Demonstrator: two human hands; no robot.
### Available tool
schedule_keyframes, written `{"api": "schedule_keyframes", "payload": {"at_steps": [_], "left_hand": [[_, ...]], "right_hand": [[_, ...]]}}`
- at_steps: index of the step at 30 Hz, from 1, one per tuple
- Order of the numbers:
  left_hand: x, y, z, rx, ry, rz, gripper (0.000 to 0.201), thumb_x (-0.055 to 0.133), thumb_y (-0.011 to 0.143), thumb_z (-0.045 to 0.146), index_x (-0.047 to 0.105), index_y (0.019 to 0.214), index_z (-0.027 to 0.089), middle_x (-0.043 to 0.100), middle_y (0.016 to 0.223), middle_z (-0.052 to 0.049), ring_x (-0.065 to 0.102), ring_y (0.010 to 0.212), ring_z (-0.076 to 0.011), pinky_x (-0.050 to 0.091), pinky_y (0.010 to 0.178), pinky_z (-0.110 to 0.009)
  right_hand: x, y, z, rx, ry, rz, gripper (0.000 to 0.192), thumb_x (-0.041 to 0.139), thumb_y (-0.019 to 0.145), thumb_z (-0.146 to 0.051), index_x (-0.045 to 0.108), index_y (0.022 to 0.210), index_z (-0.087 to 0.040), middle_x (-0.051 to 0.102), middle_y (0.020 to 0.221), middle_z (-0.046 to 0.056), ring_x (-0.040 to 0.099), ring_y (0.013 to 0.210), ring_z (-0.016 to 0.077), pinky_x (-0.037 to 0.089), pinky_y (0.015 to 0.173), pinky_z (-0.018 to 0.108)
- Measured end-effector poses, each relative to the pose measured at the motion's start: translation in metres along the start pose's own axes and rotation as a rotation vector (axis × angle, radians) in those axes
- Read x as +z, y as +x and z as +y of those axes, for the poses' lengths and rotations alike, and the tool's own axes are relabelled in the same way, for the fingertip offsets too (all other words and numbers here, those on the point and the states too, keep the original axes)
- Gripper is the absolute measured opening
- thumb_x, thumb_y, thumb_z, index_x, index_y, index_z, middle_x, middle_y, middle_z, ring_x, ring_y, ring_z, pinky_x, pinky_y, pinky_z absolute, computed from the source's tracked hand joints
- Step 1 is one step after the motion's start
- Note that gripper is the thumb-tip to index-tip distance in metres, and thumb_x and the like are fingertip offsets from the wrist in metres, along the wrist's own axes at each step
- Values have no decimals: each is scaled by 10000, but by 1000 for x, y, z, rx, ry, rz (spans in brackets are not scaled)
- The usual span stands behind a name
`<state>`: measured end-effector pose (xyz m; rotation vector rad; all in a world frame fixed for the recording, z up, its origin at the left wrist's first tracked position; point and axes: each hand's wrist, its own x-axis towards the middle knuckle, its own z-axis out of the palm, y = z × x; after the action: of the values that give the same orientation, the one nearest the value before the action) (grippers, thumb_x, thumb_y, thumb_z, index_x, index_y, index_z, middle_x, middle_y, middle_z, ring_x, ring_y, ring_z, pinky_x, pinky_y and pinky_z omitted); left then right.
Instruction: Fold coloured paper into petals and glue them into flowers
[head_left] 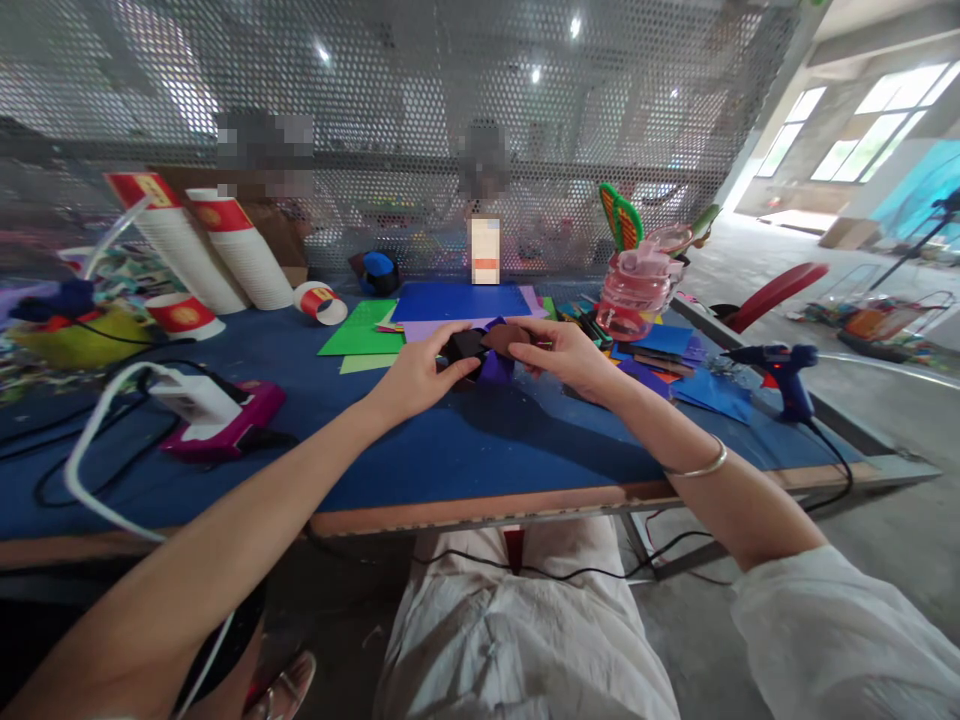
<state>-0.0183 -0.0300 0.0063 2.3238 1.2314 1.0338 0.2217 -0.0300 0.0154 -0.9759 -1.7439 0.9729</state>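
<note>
Both hands pinched shut, gripping foam pieces

We see paper-cup stacks at 10 o'clock, pink water bottle at 2, blue glue gun at 3, green sheet near centre, white charger at 9.

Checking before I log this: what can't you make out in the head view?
- Shape of the dark pieces: covered by the left hand and right hand.
- Things behind the mesh screen: blurred.
- Cup stacks: print too small.
</note>
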Motion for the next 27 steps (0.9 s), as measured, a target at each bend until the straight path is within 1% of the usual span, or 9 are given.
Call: {"api": "schedule_keyframes", "payload": {"at_steps": [2,4,9,12,18,23,25,27], "left_hand": [[0,0,1,-13,40,-12,610,593,934,476,547,1438,136,711,1291,-138,714,900,-232,586,844,-365],[0,-1,2,-22,56,-24,602,575,946,462,526,1448,134,724,1244,-130,706,831,-212,575,833,-360],[2,-1,3,-29,52,-16,573,549,958,470,520,1423,138,731,1192,-120,699,831,-213,564,828,-356],[4,-1,1,-31,56,-11,565,535,961,490,511,1415,154,731,1185,-115,696,826,-222,565,827,-375],[5,-1,-2,-15,45,-23,584,524,961,513,496,1420,153,704,1258,-147,709,886,-254,569,881,-426],[6,-2,-2,35,15,-14,555,529,967,507,497,1410,174,693,1294,-149,695,1103,-307,555,962,-445],[7,-2,-1,36,13,-17,562,531,967,506,494,1412,164,691,1298,-156,694,1108,-312,553,970,-451],[7,-3,-1,23,19,-19,571,528,968,508,489,1415,155,699,1281,-160,706,1056,-306,558,954,-454]], "right_hand": [[-2,0,-1,2,-13,-12,496,746,830,-329,709,1290,-146,711,794,9,549,566,87,468,531,219],[-2,0,-2,1,-16,-21,470,744,829,-323,718,1263,-143,693,761,1,544,563,86,459,524,215],[-1,1,-3,-13,-11,-42,384,729,836,-344,737,1167,-152,652,719,-17,525,567,85,465,527,215],[-1,1,-3,-26,-8,-52,340,723,829,-372,748,1092,-158,628,695,-26,516,572,89,467,532,219],[-3,0,-7,-8,-14,-76,301,723,805,-405,757,991,-172,606,688,-20,522,606,109,477,551,238],[-4,-1,-7,-6,-11,-102,358,729,802,-426,766,1048,-168,613,697,-20,527,619,115,483,550,243],[-3,-1,-6,-5,-10,-82,385,739,800,-429,763,1079,-164,621,702,-21,529,617,114,489,551,240],[-1,-1,-5,4,-5,-69,405,742,805,-440,758,1099,-162,627,706,-17,533,613,113,489,547,235]]}}
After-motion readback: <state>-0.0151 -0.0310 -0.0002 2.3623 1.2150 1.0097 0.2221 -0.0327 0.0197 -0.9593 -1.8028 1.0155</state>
